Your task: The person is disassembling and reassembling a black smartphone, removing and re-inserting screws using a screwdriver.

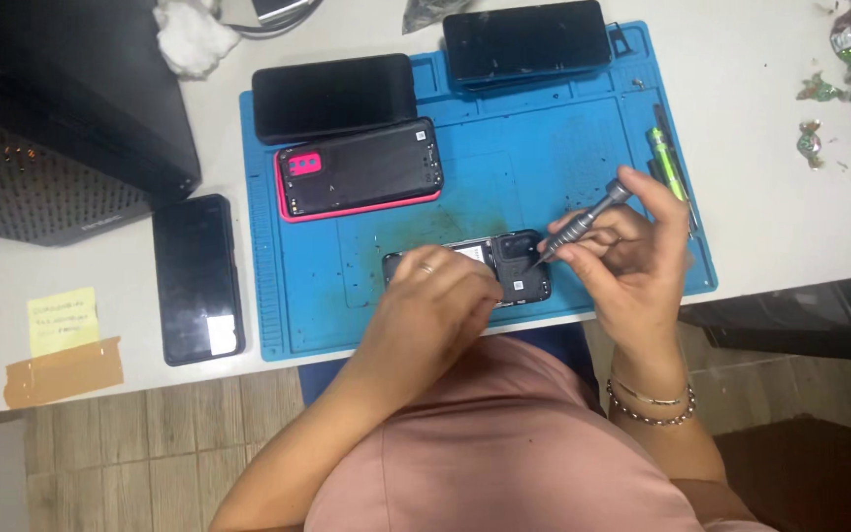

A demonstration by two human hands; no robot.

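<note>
An opened black phone (514,264) lies near the front edge of the blue work mat (544,167). My left hand (435,305) rests flat on its left half and holds it down. A grey screwdriver (583,219) is gripped in my right hand (632,261), its tip touching the phone's upper right part by the camera area. Much of the phone is hidden under my left hand.
A red-rimmed phone back cover (361,172) and two dark phones (335,96) (527,41) lie on the mat's far part. A green-handled tool (667,163) lies at the mat's right. Another black phone (197,279), a yellow note (63,320) and a dark box (61,108) sit left.
</note>
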